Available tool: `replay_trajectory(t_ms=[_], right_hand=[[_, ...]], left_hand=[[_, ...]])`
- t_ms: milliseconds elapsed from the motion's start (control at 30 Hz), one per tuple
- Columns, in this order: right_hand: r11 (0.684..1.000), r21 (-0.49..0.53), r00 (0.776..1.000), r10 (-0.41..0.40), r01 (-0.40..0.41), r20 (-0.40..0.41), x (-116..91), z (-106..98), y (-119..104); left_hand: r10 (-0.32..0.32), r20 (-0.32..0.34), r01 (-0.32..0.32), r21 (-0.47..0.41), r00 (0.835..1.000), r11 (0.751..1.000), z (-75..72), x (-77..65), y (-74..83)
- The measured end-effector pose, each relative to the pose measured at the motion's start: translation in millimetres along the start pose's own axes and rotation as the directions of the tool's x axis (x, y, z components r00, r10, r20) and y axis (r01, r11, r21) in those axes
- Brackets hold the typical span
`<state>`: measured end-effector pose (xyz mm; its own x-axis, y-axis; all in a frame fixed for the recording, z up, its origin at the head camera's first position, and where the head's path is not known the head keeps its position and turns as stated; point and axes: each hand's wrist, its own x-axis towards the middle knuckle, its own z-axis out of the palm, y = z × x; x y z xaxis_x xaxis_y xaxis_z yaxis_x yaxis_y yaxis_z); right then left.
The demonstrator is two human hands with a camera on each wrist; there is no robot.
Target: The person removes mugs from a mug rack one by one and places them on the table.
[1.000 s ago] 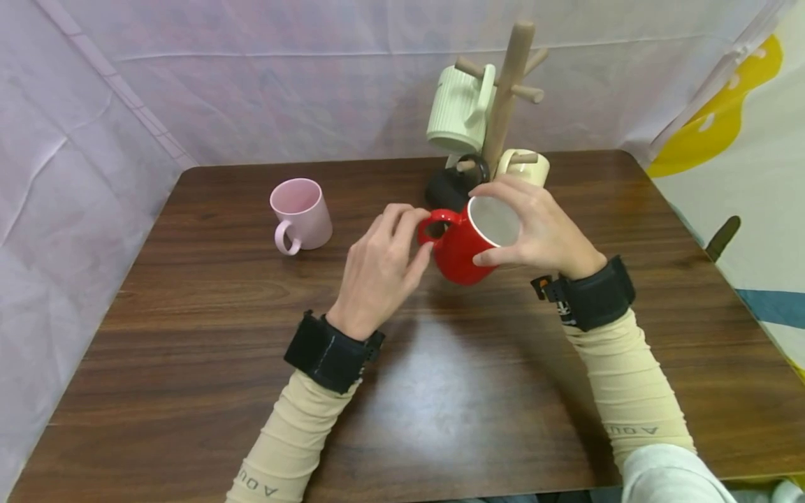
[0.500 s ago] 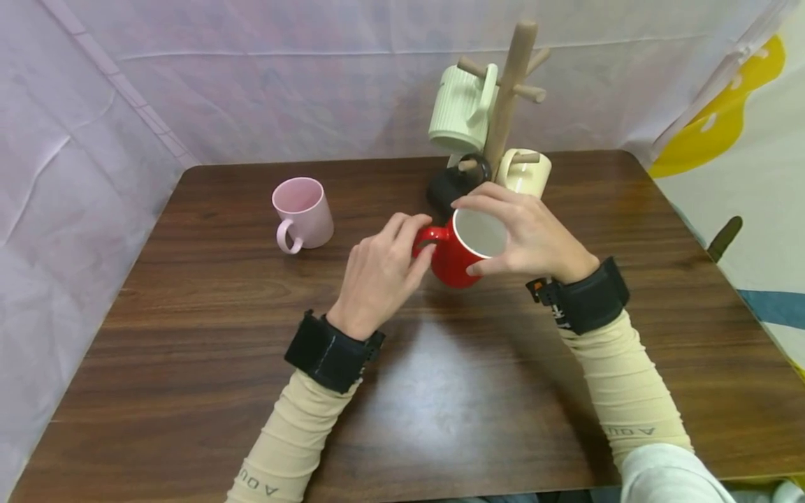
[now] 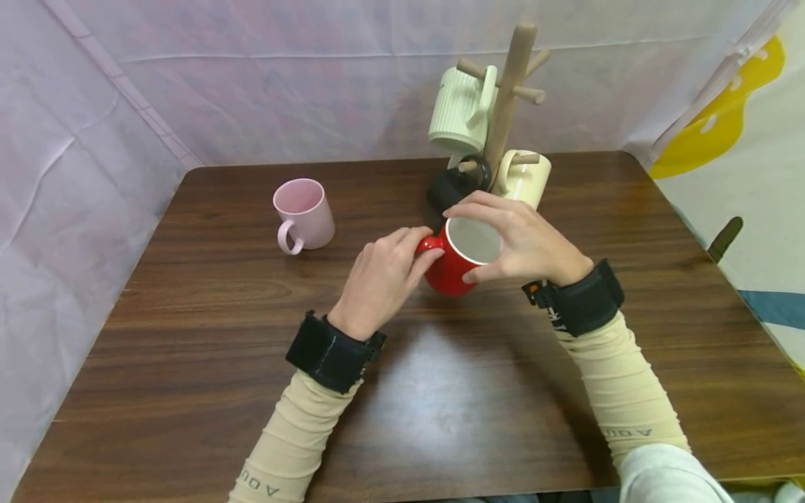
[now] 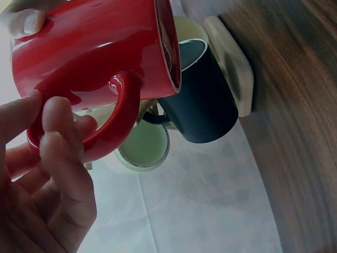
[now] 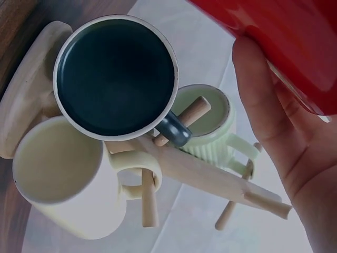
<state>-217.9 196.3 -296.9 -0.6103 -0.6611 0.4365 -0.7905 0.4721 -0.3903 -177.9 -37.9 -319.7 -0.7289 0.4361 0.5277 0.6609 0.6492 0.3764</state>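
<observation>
A red mug [image 3: 448,274] with a white inside is held between both hands, in front of the mug tree. My left hand [image 3: 380,276] pinches its handle [image 4: 113,132] between thumb and fingers, as the left wrist view shows up close. With thumb and fingers spread across the rim, my right hand [image 3: 531,241] grips the mug's body. The mug leans, its mouth turned up and toward the right hand. Whether its base touches the table I cannot tell.
The wooden mug tree [image 3: 503,122] stands at the back, bearing a pale green mug [image 3: 458,115], a black mug [image 3: 448,190] and a cream mug [image 3: 531,185]. A pink mug [image 3: 314,220] sits upright on the brown table [image 3: 189,314] at left. Behind hangs a pale cloth [image 3: 283,105].
The red mug has shifted left and closer to the body, its handle swinging down into the left fingers. My right hand moved along with it; the left hand dropped slightly.
</observation>
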Motion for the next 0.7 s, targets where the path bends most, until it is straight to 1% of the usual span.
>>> replay_trajectory(t_ms=[167, 333, 433, 633, 700], right_hand=[[1.0, 0.001, 1.0, 0.001, -0.001, 0.011, -0.8, 1.4, -0.1], [1.0, 0.006, 1.0, 0.015, -0.015, 0.018, -1.3, 4.3, -0.2], [1.0, 0.009, 1.0, 0.023, -0.023, 0.018, -1.3, 6.5, -1.0], [1.0, 0.007, 0.999, 0.029, -0.029, 0.022, -0.3, 9.8, -0.8], [0.999, 0.006, 0.999, 0.032, -0.032, 0.023, -0.1, 10.5, -0.6]], left_hand=[[-0.031, 0.053, 0.032, -0.022, 0.998, 0.999, -0.9, 0.5, 0.4], [-0.062, 0.092, 0.063, -0.009, 0.994, 0.998, -1.2, 0.2, 0.9], [-0.078, 0.107, 0.077, 0.006, 0.991, 0.997, -1.3, -0.2, 0.6], [-0.099, 0.112, 0.094, 0.053, 0.989, 0.994, -2.4, -1.5, -0.2], [-0.107, 0.118, 0.102, 0.05, 0.987, 0.994, -3.0, -2.0, -0.3]])
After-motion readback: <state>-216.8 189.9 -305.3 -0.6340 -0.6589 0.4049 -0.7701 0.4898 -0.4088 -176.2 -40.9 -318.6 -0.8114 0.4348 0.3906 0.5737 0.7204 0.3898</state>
